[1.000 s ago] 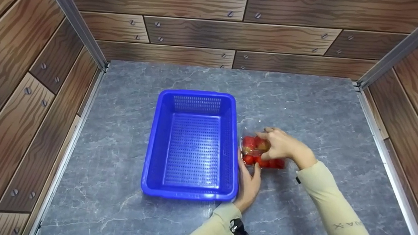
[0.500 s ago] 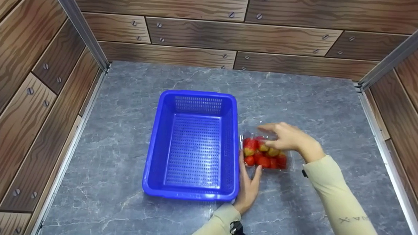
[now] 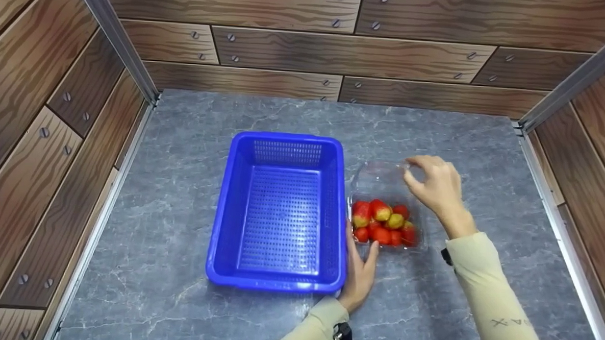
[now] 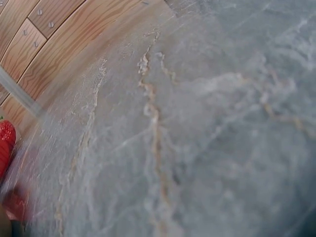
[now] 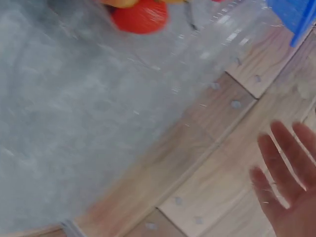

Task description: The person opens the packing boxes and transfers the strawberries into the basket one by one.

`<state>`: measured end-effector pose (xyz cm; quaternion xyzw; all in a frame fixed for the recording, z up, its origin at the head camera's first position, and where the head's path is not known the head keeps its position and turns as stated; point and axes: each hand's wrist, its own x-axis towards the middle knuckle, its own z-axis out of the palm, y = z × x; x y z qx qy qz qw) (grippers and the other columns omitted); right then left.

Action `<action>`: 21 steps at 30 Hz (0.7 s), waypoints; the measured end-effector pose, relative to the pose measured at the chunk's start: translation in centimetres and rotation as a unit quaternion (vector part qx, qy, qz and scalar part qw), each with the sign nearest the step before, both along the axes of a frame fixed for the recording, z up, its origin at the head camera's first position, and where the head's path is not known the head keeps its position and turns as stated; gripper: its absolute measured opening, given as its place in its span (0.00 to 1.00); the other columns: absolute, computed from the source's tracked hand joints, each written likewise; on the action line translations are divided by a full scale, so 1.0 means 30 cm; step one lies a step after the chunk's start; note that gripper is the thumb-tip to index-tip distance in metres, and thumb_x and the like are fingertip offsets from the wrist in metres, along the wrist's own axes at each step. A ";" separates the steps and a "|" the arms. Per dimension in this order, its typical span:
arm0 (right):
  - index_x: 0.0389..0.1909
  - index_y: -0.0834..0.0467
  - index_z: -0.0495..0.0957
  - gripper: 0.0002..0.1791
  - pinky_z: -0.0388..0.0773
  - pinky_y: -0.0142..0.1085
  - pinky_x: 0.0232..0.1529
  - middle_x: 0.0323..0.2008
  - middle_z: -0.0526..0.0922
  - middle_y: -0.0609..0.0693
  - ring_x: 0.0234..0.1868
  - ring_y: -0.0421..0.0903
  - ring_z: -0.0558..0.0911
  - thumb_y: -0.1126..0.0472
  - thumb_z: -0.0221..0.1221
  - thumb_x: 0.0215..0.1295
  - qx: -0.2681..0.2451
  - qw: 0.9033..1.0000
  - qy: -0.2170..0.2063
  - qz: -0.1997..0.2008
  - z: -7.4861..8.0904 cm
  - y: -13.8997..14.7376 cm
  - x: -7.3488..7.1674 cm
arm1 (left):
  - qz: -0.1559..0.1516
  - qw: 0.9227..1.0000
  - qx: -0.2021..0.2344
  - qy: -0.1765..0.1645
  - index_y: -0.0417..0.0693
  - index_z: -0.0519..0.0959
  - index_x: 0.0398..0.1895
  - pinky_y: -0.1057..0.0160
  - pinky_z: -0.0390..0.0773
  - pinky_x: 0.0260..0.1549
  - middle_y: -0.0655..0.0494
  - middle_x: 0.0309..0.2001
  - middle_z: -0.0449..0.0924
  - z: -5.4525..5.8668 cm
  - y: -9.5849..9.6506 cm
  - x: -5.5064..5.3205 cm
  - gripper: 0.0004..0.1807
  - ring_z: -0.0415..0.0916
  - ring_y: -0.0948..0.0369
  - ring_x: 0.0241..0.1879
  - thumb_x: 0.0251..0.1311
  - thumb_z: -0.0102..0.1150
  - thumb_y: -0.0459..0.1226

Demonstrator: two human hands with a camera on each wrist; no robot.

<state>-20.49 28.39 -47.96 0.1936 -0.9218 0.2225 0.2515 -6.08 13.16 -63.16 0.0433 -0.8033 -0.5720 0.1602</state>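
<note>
On the left, a blue basket [image 3: 275, 283] rests on the grey table [image 3: 152, 209], its long sides running near to far; nothing lies in it.

Just to its right, the left hand [image 3: 359, 277] reaches in from the near side. Its fingers are straight and run along the left side of a clear plastic box [image 3: 419, 241], in the narrow gap beside the basket, while the thumb is spread wide at the box's near edge. Set around that corner, the hand probably serves to steady the light box. The left wrist view shows mostly table and cannot confirm how firmly it presses.

The box stands to the right of the basket, close beside its right wall. Red and yellow fruit [image 3: 381, 235] is heaped inside, the red pieces mostly along the near side. A clear lid [image 3: 381, 181] rises at the box's far side, seemingly joined there, which would explain why it is lifted away from the near edge; its exact tilt is hard to tell.

Farthest right, the right hand [image 3: 439, 186] is at the lid's right corner, fingers spread, a gap between thumb and forefinger. Whether they touch the plastic, I cannot tell.
</note>
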 end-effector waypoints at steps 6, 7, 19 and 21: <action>0.52 0.68 0.80 0.22 0.76 0.35 0.42 0.49 0.81 0.64 0.45 0.59 0.78 0.74 0.59 0.54 -0.163 0.987 0.010 -0.010 -0.093 0.029 -0.008 | 0.008 1.000 -0.015 0.014 0.55 0.39 0.81 0.50 0.48 0.73 0.54 0.80 0.37 0.001 -0.005 -0.005 0.48 0.40 0.55 0.77 0.67 0.59 0.46; 0.57 0.68 0.77 0.25 0.76 0.31 0.43 0.53 0.79 0.64 0.47 0.59 0.78 0.75 0.58 0.55 -0.190 0.982 -0.005 -0.011 -0.106 0.031 -0.004 | 0.010 1.000 -0.017 0.016 0.54 0.40 0.81 0.50 0.48 0.73 0.54 0.80 0.38 0.000 -0.005 -0.005 0.49 0.41 0.55 0.77 0.67 0.60 0.46; 0.78 0.64 0.34 0.44 0.63 0.58 0.66 0.70 0.61 0.70 0.64 0.67 0.69 0.74 0.49 0.68 -0.353 0.917 -0.185 -0.023 -0.094 -0.027 0.080 | 0.018 0.999 -0.016 0.041 0.51 0.44 0.80 0.55 0.50 0.73 0.49 0.79 0.44 -0.008 -0.004 -0.003 0.48 0.45 0.53 0.77 0.66 0.60 0.52; 0.77 0.67 0.33 0.44 0.61 0.59 0.67 0.70 0.59 0.71 0.65 0.69 0.67 0.74 0.49 0.69 -0.356 0.914 -0.193 -0.017 -0.086 -0.035 0.087 | 0.018 0.999 -0.015 0.041 0.52 0.44 0.80 0.54 0.50 0.73 0.50 0.79 0.43 -0.008 -0.005 -0.005 0.48 0.45 0.54 0.77 0.65 0.60 0.52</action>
